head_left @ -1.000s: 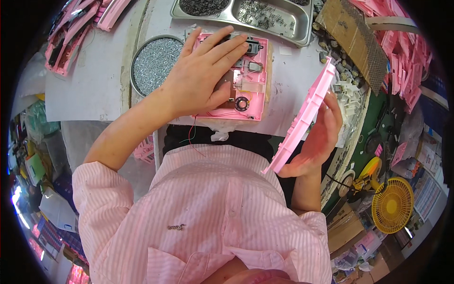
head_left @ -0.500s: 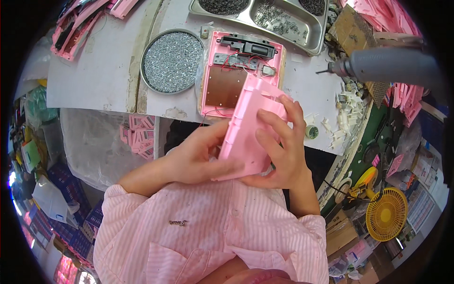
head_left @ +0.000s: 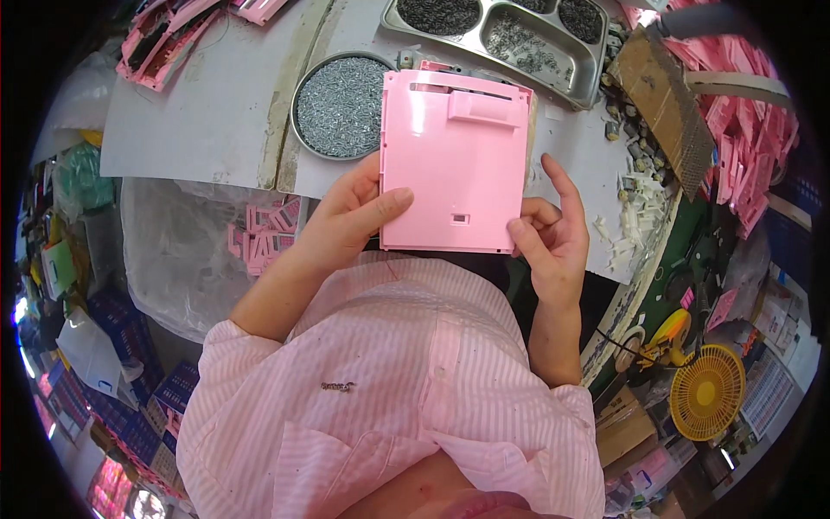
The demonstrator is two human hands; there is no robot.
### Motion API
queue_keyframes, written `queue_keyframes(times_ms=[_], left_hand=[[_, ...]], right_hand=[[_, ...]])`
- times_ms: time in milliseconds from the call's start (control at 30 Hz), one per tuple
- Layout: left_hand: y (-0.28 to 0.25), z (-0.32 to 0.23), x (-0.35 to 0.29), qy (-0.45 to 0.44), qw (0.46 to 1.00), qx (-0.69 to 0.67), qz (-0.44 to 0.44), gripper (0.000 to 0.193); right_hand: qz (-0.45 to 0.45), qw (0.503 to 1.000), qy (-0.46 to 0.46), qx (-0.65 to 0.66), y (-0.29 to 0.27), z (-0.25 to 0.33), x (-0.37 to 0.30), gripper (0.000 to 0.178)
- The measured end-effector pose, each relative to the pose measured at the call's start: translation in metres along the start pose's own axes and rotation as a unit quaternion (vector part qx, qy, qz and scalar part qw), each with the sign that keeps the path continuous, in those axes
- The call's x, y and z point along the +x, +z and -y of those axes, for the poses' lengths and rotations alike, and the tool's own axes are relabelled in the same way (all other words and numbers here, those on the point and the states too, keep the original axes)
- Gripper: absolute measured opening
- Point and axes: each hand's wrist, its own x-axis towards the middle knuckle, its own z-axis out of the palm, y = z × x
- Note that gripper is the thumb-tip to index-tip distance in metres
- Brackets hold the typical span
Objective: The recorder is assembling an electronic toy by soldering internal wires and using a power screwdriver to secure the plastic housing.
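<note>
A flat pink plastic housing cover (head_left: 454, 173) is held up level in front of me. It has a raised block near its far edge and a small rectangular slot near its near edge. My left hand (head_left: 354, 212) grips its left side, thumb on top. My right hand (head_left: 558, 242) pinches the near right corner between thumb and curled fingers, with the index finger pointing away. Behind the cover, part of another pink housing (head_left: 439, 66) peeks out at the far edge; most of it is hidden.
A round metal dish (head_left: 308, 144) of screws stands left of the cover. Beyond is a divided steel tray (head_left: 474, 39) of small hardware. To the right are white plastic pieces (head_left: 635, 216), a cardboard sheet (head_left: 661, 104) and a pink parts pile (head_left: 752, 112). A grey tool (head_left: 709, 22) hangs far right.
The cover was tilted on edge; now it is turned flat and farther from my body, over the wired open housing. Both hands shifted to its sides. The grey tool appears farther up.
</note>
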Motion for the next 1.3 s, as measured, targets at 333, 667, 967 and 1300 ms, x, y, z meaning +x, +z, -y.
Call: queue_keyframes(times_ms=[333, 667, 967, 1300], left_hand=[[-0.015, 0.007, -0.006, 0.054, 0.992, 0.097, -0.052, 0.048], [-0.025, -0.001, -0.016, 0.029, 0.995, 0.069, -0.063, 0.04], [-0.023, -0.003, -0.016, 0.055, 0.997, 0.002, -0.05, 0.062], [-0.026, -0.005, -0.028, 0.067, 0.989, 0.102, -0.084, 0.044]], right_hand=[[-0.003, 0.996, -0.066, -0.051, 0.012, 0.0, 0.0, 0.079], [-0.003, 0.997, -0.054, -0.049, 0.017, 0.001, 0.002, 0.078], [0.0, 0.996, -0.065, -0.059, 0.02, -0.002, 0.003, 0.076], [0.019, 0.996, -0.052, -0.063, 0.029, -0.009, -0.005, 0.078]])
